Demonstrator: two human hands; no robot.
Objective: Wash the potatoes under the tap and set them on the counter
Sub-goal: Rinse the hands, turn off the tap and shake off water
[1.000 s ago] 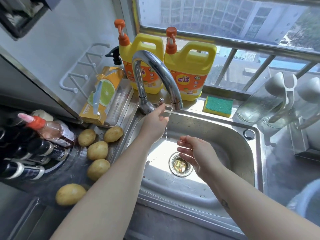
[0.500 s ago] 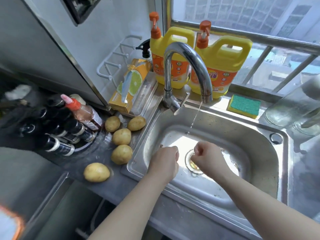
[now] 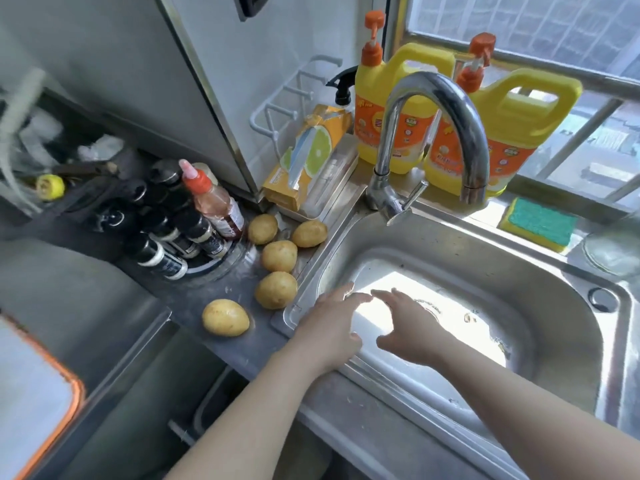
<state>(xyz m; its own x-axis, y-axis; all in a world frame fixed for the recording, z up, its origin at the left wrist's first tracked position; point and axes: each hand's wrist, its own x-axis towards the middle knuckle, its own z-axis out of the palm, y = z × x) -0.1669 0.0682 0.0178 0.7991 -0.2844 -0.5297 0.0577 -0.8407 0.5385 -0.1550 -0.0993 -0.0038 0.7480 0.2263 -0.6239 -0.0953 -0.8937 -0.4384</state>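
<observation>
The fingers [image 3: 356, 297] of the left hand [image 3: 329, 327] are spread and empty over the near-left rim of the stainless steel sink [image 3: 540, 282]; those of the right hand [image 3: 412, 327] are likewise spread and hold nothing, hung above the sunlit basin. No water is seen falling from the curved chrome tap [image 3: 446, 109]. Five yellow-brown potatoes [image 3: 277, 289] are laid on the wet grey surface [image 3: 194, 289] just left of the sink, near a cluster of dark bottles [image 3: 166, 237]. The washing step is judged finished or nearly so. If any potato remains unwashed, a reach to the left and a reopened tap are called for next.
</observation>
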